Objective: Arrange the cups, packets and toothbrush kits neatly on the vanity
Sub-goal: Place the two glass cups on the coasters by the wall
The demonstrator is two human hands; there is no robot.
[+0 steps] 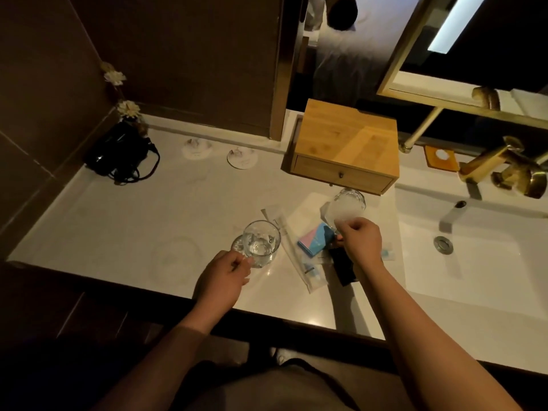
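My left hand (224,275) grips a clear glass cup (261,243) by its near side, just above the white vanity top (118,221). My right hand (357,238) holds a second glass cup (347,204) tilted in front of the wooden box. Between the hands lie long clear toothbrush kits (292,256), a pink and blue packet (314,240) and a dark packet (344,266), loosely piled. My right hand covers part of the pile.
A bamboo drawer box (345,146) stands at the back. Two round paper coasters (241,158) lie left of it, and a black hair dryer (118,155) with its cord sits by a flower vase. The sink (462,259) and brass tap (504,167) are at the right.
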